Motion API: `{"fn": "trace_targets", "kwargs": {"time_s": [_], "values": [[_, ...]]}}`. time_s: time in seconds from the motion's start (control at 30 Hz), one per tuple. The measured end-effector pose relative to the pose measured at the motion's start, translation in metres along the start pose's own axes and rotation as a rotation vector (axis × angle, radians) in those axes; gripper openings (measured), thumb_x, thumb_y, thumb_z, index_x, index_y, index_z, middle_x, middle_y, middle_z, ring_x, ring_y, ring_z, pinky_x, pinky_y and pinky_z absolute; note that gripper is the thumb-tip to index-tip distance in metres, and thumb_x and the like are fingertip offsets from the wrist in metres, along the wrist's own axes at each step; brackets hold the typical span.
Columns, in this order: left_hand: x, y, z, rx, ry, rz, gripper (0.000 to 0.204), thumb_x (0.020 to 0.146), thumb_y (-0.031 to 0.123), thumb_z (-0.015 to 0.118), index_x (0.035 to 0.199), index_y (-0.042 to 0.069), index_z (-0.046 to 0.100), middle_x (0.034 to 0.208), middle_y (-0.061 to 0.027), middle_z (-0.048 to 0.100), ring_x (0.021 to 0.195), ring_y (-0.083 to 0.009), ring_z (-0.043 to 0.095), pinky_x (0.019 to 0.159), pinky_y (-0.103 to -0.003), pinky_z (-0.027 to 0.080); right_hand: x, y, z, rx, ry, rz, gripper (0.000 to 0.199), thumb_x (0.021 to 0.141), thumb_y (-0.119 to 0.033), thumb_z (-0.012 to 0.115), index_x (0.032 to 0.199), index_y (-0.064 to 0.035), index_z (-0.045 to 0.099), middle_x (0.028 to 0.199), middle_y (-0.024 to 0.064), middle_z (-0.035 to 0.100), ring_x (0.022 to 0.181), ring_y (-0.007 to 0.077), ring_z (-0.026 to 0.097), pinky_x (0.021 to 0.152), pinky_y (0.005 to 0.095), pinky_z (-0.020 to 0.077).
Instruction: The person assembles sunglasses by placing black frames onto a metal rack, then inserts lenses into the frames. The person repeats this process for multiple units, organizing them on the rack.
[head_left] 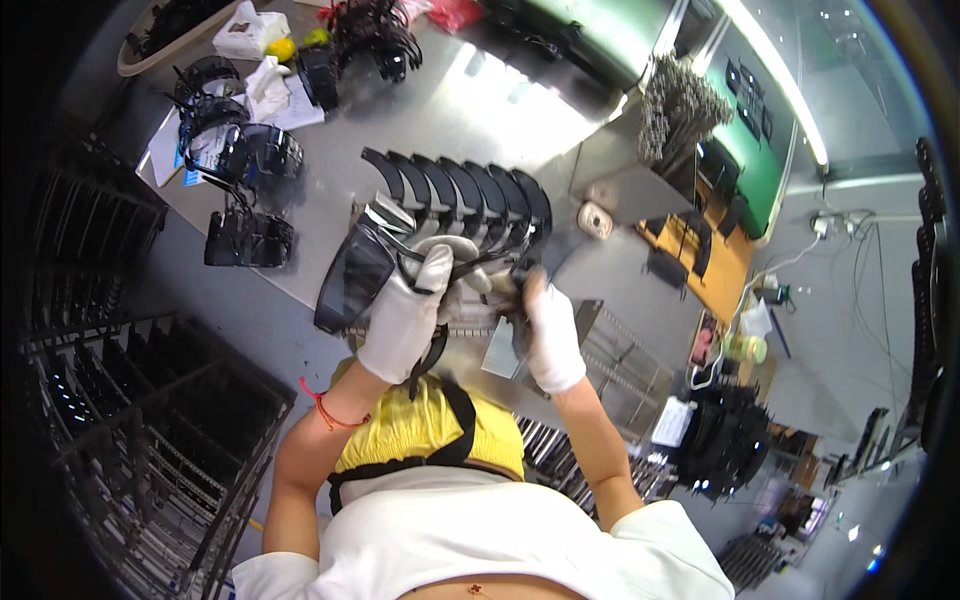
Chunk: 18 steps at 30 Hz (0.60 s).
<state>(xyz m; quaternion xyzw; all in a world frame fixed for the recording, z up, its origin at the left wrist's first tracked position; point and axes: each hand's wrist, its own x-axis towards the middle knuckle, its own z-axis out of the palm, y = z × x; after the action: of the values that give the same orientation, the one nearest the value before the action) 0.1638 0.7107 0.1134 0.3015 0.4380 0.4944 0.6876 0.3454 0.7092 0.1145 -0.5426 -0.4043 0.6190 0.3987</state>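
My left hand, in a white glove with bare fingertips or worn tips hard to make out, is closed on a glossy dark curved visor-like piece with a thin black rim. My right hand, also white-gloved, is slightly blurred. Its fingers are bent around a small dark item whose kind I cannot make out. Just beyond both hands, a row of several black curved strips stands upright, evenly spaced. Between the hands lies a pale rounded part, partly hidden by my left fingers.
On the metal table, dark glossy visor pieces lie at the left. A bundle of dark parts sits farther back. A beige block stands to the right, near a grey wiry bunch. Loaded racks stand at lower left.
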Motion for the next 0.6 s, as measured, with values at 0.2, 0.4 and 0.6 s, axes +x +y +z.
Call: {"fn": "trace_targets", "kwargs": {"time_s": [0.2, 0.4, 0.6], "values": [[-0.047, -0.001, -0.049, 0.341, 0.169, 0.168, 0.051, 0.107, 0.043, 0.039, 0.123, -0.002, 0.06, 0.094, -0.0061, 0.071, 0.063, -0.0052, 0.051, 0.057, -0.02, 0.04, 0.008, 0.082, -0.034, -0.535, -0.107, 0.148, 0.039, 0.099, -0.037, 0.056, 0.119, -0.0041, 0.065, 0.08, 0.0042, 0.068, 0.063, 0.014, 0.059, 0.059, 0.0291, 0.0471], [-0.078, -0.002, -0.064, 0.566, 0.203, 0.154, 0.05, 0.106, 0.043, 0.045, 0.111, -0.001, 0.068, 0.074, 0.0, 0.06, 0.064, -0.0078, 0.054, 0.059, -0.024, 0.042, 0.007, 0.093, -0.003, -1.116, -0.156, 0.047, 0.045, 0.102, -0.039, 0.043, 0.107, 0.0007, 0.063, 0.084, 0.028, 0.067, 0.084, 0.0457, 0.065, 0.078, 0.0504, 0.0513], [-0.065, 0.006, -0.034, 1.565, -0.094, 0.574, 0.008, 0.091, 0.015, 0.064, 0.091, 0.009, 0.068, 0.066, -0.0079, 0.064, 0.061, -0.0257, 0.066, 0.059, -0.036, 0.052, 0.006, 0.009, -0.007, -0.693, -0.058, 0.218, 0.057, 0.103, -0.048, 0.042, 0.104, 0.0044, 0.063, 0.068, 0.0152, 0.065, 0.067, 0.0232, 0.065, 0.072, 0.0362, 0.0524]]}}
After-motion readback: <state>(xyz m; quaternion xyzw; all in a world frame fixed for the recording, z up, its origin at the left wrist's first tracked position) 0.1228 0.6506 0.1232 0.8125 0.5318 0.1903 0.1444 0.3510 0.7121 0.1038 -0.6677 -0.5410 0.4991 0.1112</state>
